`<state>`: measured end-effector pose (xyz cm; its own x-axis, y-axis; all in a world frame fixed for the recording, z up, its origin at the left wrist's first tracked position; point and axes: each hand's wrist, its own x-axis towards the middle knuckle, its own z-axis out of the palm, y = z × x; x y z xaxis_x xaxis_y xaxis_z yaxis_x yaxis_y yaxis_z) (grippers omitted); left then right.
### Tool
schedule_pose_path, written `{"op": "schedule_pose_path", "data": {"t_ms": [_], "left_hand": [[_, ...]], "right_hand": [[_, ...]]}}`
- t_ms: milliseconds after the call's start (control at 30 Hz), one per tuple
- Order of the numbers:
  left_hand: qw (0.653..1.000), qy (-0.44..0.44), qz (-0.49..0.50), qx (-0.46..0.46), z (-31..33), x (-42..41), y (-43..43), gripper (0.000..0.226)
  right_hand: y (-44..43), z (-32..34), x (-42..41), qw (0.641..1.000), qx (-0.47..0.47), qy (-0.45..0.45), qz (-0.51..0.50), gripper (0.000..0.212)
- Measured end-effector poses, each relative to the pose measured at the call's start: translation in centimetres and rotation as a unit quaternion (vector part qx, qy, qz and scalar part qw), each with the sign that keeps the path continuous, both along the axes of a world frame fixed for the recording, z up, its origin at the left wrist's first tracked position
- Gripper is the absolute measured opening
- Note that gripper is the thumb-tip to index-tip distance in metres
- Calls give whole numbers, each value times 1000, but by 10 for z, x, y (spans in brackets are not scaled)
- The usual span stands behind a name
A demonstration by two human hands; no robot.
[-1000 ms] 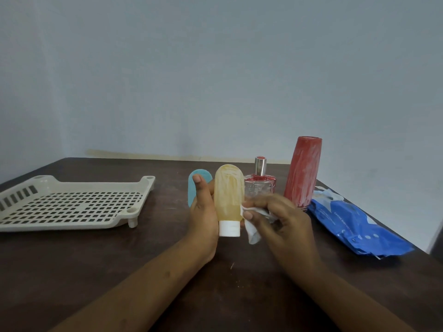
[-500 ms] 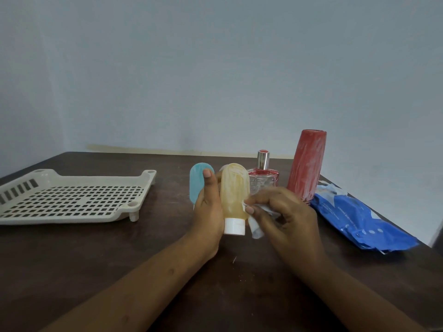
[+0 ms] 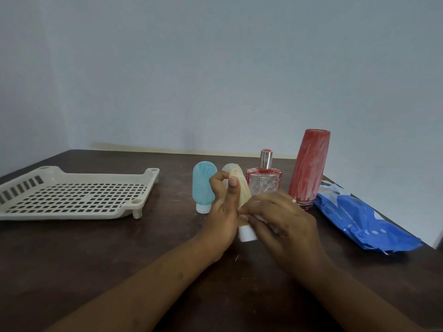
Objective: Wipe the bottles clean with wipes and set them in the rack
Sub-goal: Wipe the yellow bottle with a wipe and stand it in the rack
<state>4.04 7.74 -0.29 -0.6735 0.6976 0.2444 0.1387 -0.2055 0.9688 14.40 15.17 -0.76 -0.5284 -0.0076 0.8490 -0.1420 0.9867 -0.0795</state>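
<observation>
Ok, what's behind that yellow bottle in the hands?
A clear glass perfume bottle with red trim and silver cap stands just behind the yellow squeeze bottle; the right hand covers its base.

The yellow bottle (image 3: 242,190), upright a second ago, now leans, its white cap swung toward the right hand (image 3: 282,219). That hand's fingers (image 3: 254,207) have slid from beside the bottle across its lower half, nearly covering the wipe (image 3: 258,216). The left hand (image 3: 223,212) now shows its forefinger hooked above the thumb.
</observation>
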Motion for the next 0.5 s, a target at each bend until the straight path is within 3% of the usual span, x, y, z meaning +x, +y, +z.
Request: {"op": "schedule_pose_path", "data": {"t_ms": [167, 300, 500], "left_hand": [[1000, 24, -14, 7, 0, -3, 2, 48], [1000, 21, -19, -8, -1, -4, 2, 64], [1000, 15, 0, 0, 2, 0, 1, 60]], "right_hand": [[-3, 0, 1, 997, -77, 21, 11, 22], [-2, -2, 0, 996, -87, 23, 28, 28], [-3, 2, 0, 994, -108, 22, 20, 29]]}}
